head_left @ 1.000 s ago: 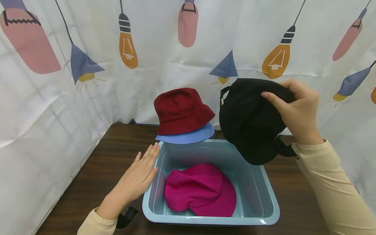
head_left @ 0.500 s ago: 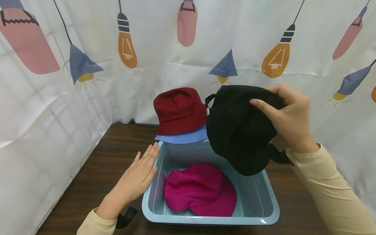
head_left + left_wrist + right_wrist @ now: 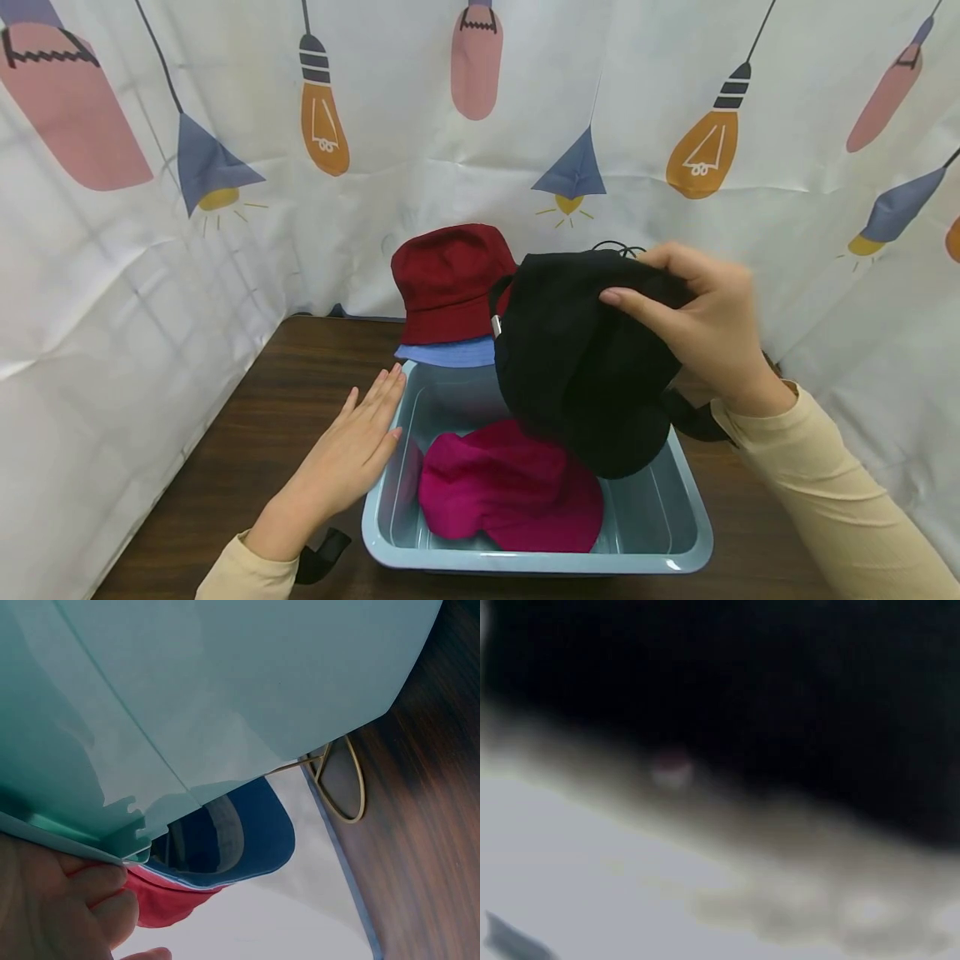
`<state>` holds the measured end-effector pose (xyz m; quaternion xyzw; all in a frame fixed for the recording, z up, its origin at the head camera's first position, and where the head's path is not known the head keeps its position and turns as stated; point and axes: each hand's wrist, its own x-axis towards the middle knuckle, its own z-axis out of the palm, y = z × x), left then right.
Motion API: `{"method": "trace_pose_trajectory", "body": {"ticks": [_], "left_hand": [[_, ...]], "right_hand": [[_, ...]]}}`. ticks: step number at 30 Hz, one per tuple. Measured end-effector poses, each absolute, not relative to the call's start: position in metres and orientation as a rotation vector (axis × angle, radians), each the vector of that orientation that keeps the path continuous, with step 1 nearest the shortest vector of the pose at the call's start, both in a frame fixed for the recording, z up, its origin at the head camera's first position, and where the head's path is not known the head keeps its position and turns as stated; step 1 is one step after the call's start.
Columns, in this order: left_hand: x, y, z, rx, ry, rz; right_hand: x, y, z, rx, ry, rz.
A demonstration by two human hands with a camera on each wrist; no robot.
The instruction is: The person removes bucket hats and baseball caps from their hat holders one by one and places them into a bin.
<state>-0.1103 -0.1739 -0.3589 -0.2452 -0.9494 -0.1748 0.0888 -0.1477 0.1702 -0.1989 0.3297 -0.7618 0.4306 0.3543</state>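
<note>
Creased white fabric (image 3: pixel 465 179) printed with lamps is being seen behind a dark wood-grained table (image 3: pixel 247 433). Above a smooth, round-cornered blue bin (image 3: pixel 536 562), a soft black cap (image 3: pixel 581 367) is being pinched by the right hand (image 3: pixel 701 321). The bin's rim is being touched by the straight-fingered left hand (image 3: pixel 348 454). Inside, a rumpled magenta cap (image 3: pixel 502 496) is being partly hidden by the black one.

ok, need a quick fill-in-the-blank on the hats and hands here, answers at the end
1. The right hand grips a ____ cap.
2. The bin visibly has ____ cap lying in it, the pink cap.
3. The bucket hat above the blue brim is ____.
4. The flat hand at the bin's rim is the person's ____.

Missing words: black; one; red; left
</note>
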Motion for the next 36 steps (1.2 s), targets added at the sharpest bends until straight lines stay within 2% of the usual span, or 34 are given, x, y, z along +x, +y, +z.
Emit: {"method": "trace_pose_trajectory", "body": {"ticks": [18, 30, 36], "left_hand": [[-0.111, -0.173, -0.359, -0.730, -2.827, -0.510], [-0.111, -0.172, -0.359, -0.734, -2.822, -0.512], [-0.111, -0.173, -0.358, -0.725, -2.830, -0.508]], "right_hand": [[-0.137, 0.155, -0.233, 1.281, -2.075, 1.226], [-0.138, 0.153, -0.267, 1.345, -2.330, 1.180], [-0.137, 0.158, -0.280, 1.284, -2.421, 1.151]]}}
